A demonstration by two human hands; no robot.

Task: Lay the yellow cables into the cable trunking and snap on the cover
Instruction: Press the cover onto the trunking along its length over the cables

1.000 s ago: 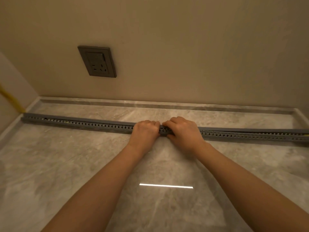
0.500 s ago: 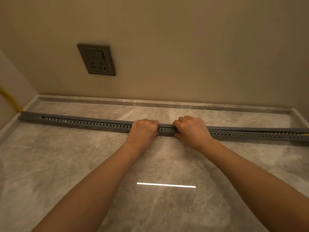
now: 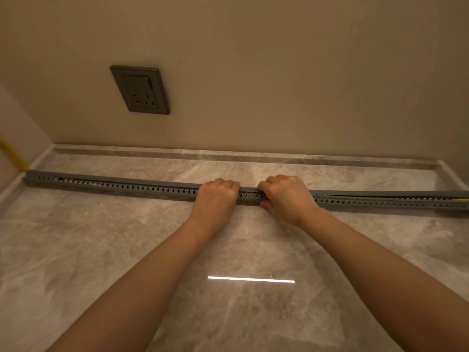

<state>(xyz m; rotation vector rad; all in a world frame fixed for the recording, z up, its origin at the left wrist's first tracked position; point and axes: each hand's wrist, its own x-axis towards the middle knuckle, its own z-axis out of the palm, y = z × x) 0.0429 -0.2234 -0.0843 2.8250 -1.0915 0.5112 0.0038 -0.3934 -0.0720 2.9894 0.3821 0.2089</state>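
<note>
Change over the last second: the two hands, knuckle to knuckle a second ago, have parted. The left hand point(image 3: 217, 199) has roughly held its spot and the right hand point(image 3: 286, 196) has slid a little further right of the dark grey wall socket point(image 3: 139, 89), so a short stretch of slots now shows between them. Reading: the cover is being pressed home section by section, working rightward. Both hands are closed, fingers curled over the top of the flat grey plastic cover strip point(image 3: 127, 179). The right thumb sits on the near wall, so that hand pinches cover and channel together; the left thumb is hidden. The long grey slotted plastic cable trunking point(image 3: 368, 202) lies on the grey marbled stone surface point(image 3: 101, 250) below the socket, running from the corner to its left out to the frame edge far to its right. Directly below the socket the cover sits flush on the slotted wall. Far right of the socket it appears to ride higher, with a dark gap opening, so it is judged not yet snapped there. The yellow cables point(image 3: 10, 153) climb the side wall left of and below the socket, and yellow also glints through the slots between the hands and at the far right end. Task judged past halfway, right section remaining
</note>
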